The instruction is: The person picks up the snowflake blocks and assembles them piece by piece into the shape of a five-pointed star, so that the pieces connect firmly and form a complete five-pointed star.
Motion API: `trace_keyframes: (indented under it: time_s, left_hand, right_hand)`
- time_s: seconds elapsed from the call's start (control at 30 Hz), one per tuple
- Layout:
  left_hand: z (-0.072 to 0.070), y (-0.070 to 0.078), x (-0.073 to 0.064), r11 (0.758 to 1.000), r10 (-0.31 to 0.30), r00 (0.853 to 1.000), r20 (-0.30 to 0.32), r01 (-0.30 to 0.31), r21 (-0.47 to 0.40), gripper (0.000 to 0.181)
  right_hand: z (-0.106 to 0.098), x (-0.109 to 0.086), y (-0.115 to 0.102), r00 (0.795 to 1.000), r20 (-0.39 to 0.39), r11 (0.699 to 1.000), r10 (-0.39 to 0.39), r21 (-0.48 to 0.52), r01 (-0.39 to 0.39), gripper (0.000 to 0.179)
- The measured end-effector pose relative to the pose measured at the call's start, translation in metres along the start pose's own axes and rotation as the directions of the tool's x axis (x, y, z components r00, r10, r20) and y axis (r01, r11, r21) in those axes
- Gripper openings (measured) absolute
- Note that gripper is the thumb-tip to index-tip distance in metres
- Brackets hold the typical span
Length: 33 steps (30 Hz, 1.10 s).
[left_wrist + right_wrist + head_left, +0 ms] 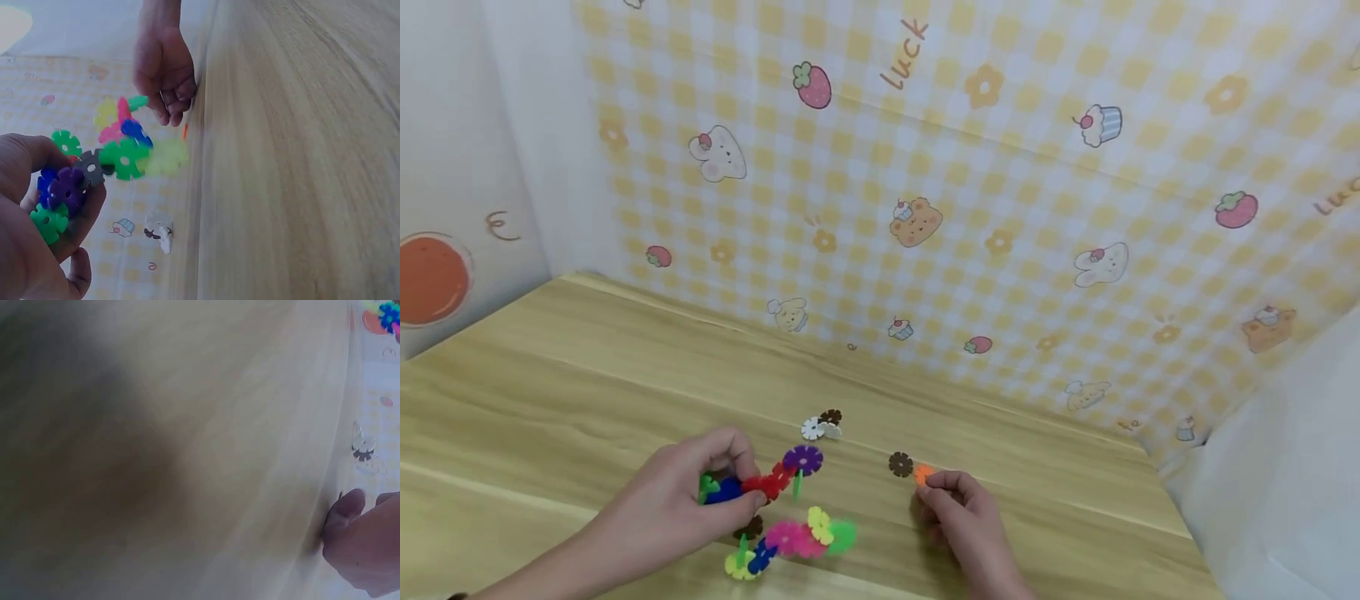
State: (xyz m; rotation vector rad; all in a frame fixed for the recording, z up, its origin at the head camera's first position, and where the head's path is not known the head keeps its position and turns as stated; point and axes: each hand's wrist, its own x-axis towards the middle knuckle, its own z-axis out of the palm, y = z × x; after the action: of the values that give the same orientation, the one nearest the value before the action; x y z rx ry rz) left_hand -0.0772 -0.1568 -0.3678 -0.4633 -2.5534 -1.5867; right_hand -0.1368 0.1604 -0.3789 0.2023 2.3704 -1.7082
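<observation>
Snowflake-shaped plastic discs, slotted together into a branching chain, are gripped by my left hand above the table. In the head view the chain shows a red disc, a purple disc, a pink disc and a blue disc in the left wrist view, plus green and yellow ones. To the right, my right hand pinches an orange disc low over the wood, thumb and forefinger at its edge. Just left of it is a brown disc.
Behind the chain, joined white discs and a dark brown disc sit on the wooden table. A yellow checked cloth with cartoon prints stands along the far edge, and pale walls close both sides.
</observation>
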Motion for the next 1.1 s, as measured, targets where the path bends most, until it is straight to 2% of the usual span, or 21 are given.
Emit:
trace_keyframes:
  time_s: [0.13, 0.2, 0.3, 0.43, 0.5, 0.6, 0.67, 0.73, 0.87, 1.0, 1.1]
  left_hand:
    - [-0.003, -0.001, 0.0, 0.998, -0.02, 1.0, -0.012, 0.019, -0.063, 0.024]
    - [-0.005, -0.002, -0.001, 0.996, -0.028, 1.0, -0.012, 0.027, -0.087, 0.031]
    - [-0.006, -0.002, -0.002, 0.994, -0.064, 0.998, -0.011, 0.063, -0.086, 0.046]
    - [-0.008, -0.003, -0.003, 0.993, -0.115, 0.993, -0.025, 0.114, -0.035, 0.042]
    - [-0.008, -0.002, -0.003, 0.995, -0.097, 0.995, -0.029, 0.097, -0.027, 0.033]
    - [-0.008, 0.0, -0.003, 0.996, -0.063, 0.997, -0.036, 0.061, -0.058, 0.029]
    - [-0.008, 0.002, -0.002, 0.997, -0.027, 0.999, -0.046, 0.024, -0.074, 0.031]
    - [-0.007, 0.004, -0.001, 0.995, -0.014, 0.999, -0.045, 0.01, -0.095, 0.042]
    - [-0.007, 0.008, 0.001, 0.989, -0.011, 1.0, -0.02, 0.008, -0.146, 0.06]
    - [-0.007, 0.01, 0.003, 0.976, -0.011, 0.999, 0.033, 0.018, -0.216, 0.056]
    - [-0.008, 0.01, 0.004, 0.96, -0.035, 0.994, 0.1, 0.061, -0.274, 0.052]
  right_hand:
    - [0.01, -0.001, -0.004, 0.996, 0.039, 0.995, -0.077, -0.064, 0.08, 0.023]
    - [0.015, -0.001, -0.006, 0.993, 0.039, 0.988, -0.111, -0.099, 0.115, 0.025]
    - [0.021, 0.001, -0.009, 0.992, -0.015, 0.983, -0.126, -0.137, 0.123, 0.031]
    - [0.017, 0.007, -0.009, 0.985, -0.123, 0.976, -0.118, -0.196, 0.093, 0.045]
    - [0.011, 0.011, -0.008, 0.984, -0.134, 0.97, -0.115, -0.23, 0.082, 0.053]
    - [0.001, 0.015, -0.007, 0.994, -0.087, 0.971, -0.068, -0.235, 0.045, 0.071]
    - [-0.004, 0.015, -0.007, 0.999, -0.043, 0.972, -0.033, -0.234, 0.022, 0.082]
    - [-0.007, 0.015, -0.007, 1.0, -0.016, 0.973, -0.017, -0.232, 0.013, 0.088]
    - [-0.004, 0.016, -0.006, 0.997, -0.015, 0.958, -0.079, -0.277, 0.072, 0.085]
    - [0.001, 0.019, -0.006, 0.991, -0.034, 0.943, -0.132, -0.311, 0.115, 0.072]
    - [0.004, 0.02, -0.006, 0.989, -0.045, 0.942, -0.14, -0.313, 0.119, 0.066]
